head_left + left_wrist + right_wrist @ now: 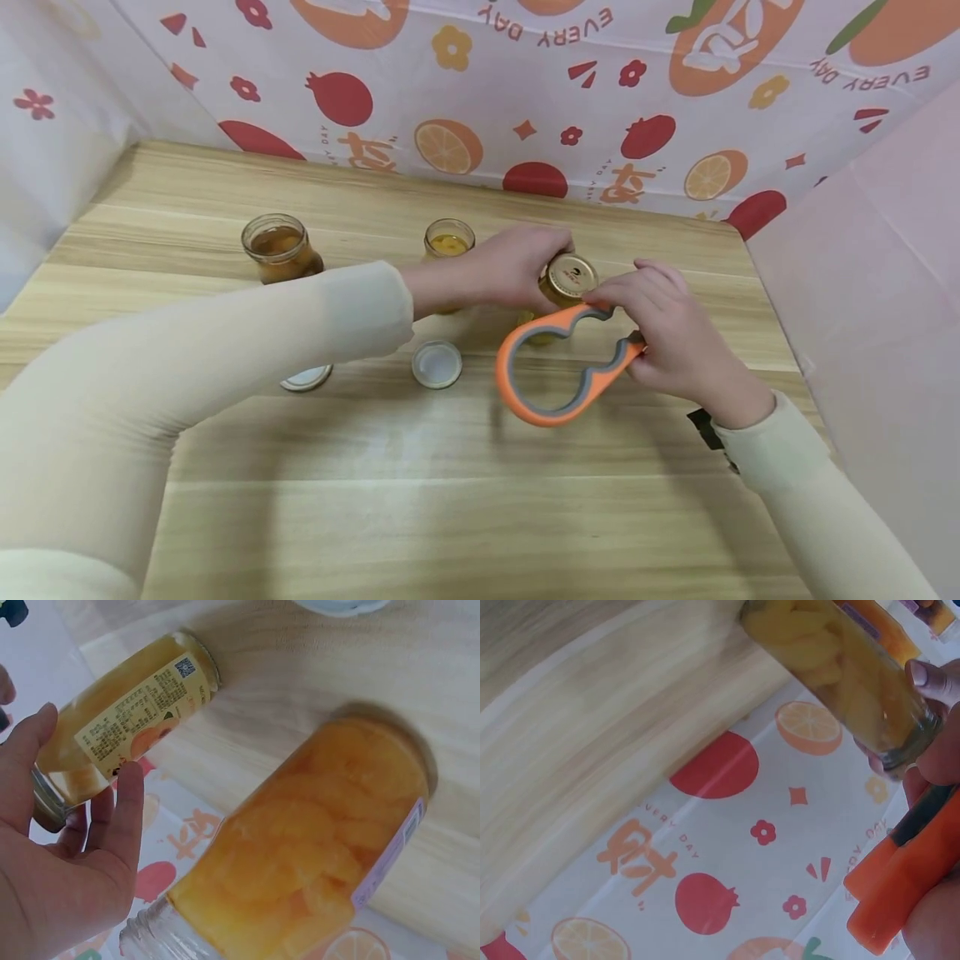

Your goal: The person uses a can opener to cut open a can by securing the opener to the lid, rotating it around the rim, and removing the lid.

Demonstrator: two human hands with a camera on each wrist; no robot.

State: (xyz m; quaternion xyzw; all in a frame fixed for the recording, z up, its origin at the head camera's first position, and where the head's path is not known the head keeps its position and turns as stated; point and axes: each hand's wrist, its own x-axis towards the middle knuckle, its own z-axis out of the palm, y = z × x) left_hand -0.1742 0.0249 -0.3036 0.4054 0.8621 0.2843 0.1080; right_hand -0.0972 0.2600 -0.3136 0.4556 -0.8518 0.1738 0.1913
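Observation:
A jar of yellow fruit (127,712) with a gold lid (570,275) stands at the right of the table, its label showing in the left wrist view. My left hand (517,265) reaches across and holds this jar near its neck, thumb on one side and fingers on the other. My right hand (663,333) grips the handle ends of an orange jar opener (517,400) with a grey lining. The opener's wide loop hangs over the table in front of the jar. My right fingertips are right beside the gold lid, which is still on the jar.
An open jar with orange fruit (448,242) stands behind my left wrist, and a jar of brown contents (281,250) is farther left. Two loose lids, one near the middle (437,365) and another partly under my left sleeve (306,380), lie on the wooden table (480,517). A printed curtain (510,100) backs it.

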